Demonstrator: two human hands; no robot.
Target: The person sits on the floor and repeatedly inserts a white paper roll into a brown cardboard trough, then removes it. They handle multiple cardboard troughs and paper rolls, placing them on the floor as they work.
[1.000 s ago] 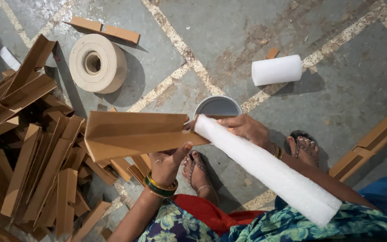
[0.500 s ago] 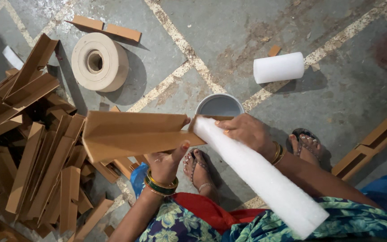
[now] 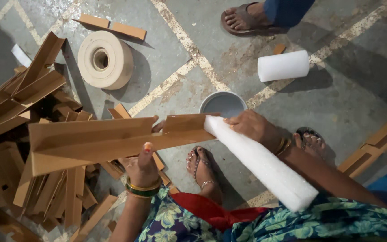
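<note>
The view has tilted since 0.5 s ago, bringing another person's sandalled foot (image 3: 246, 19) into view at the top; the hands hold as before. Left hand (image 3: 142, 163) is closed on the underside of a long cardboard angle strip (image 3: 108, 140), held level above the floor. Right hand (image 3: 251, 124) is curled over a white foam strip (image 3: 265, 165), whose end butts the cardboard's end beside a grey bowl (image 3: 222, 104). Joining appears begun, not finished; a heap of cardboard pieces (image 3: 19, 134) remains.
</note>
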